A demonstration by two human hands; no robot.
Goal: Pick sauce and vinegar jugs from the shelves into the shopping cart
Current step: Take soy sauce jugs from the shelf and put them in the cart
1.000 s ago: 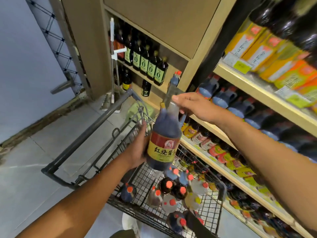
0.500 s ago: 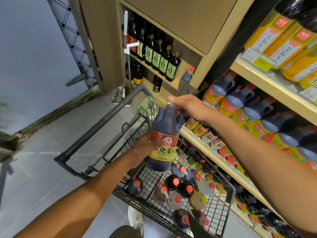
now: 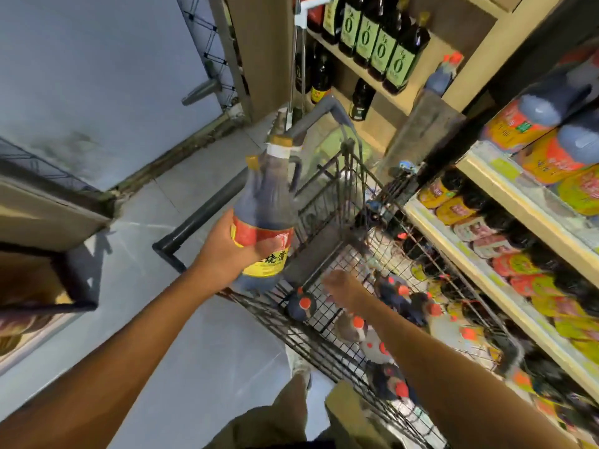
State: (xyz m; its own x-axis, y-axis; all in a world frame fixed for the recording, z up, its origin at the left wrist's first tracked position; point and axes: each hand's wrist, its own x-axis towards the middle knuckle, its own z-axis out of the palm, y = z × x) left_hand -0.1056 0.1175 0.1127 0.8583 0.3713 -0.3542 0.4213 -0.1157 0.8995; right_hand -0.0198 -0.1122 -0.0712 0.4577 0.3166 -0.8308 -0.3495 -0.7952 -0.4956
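The hands have split their work: the left hand (image 3: 227, 254) now carries the dark sauce jug (image 3: 264, 218) alone, fingers wrapped around its lower body over the red and yellow label, while the right hand (image 3: 340, 286) has let go of the jug's neck and dropped down into the shopping cart (image 3: 327, 338). A moment ago both hands were on the jug, the right one up at its handle. The right hand now hangs low among the jugs already in the basket; it is blurred, so whether its fingers are spread or closing on something cannot be told.

The jug is upright, tilted slightly, held over the near left corner of the cart, above the basket rim and just beside the grey push handle (image 3: 246, 186). It is not yet inside. Several red-capped jugs (image 3: 304, 306) lie on the wire floor of the basket, leaving a bare patch at the near corner.

The change suggests the right hand is clearing or steadying a spot, so the held jug can likely be lowered into that gap next. The shelves (image 3: 486, 241) of sauces stand close on the right.
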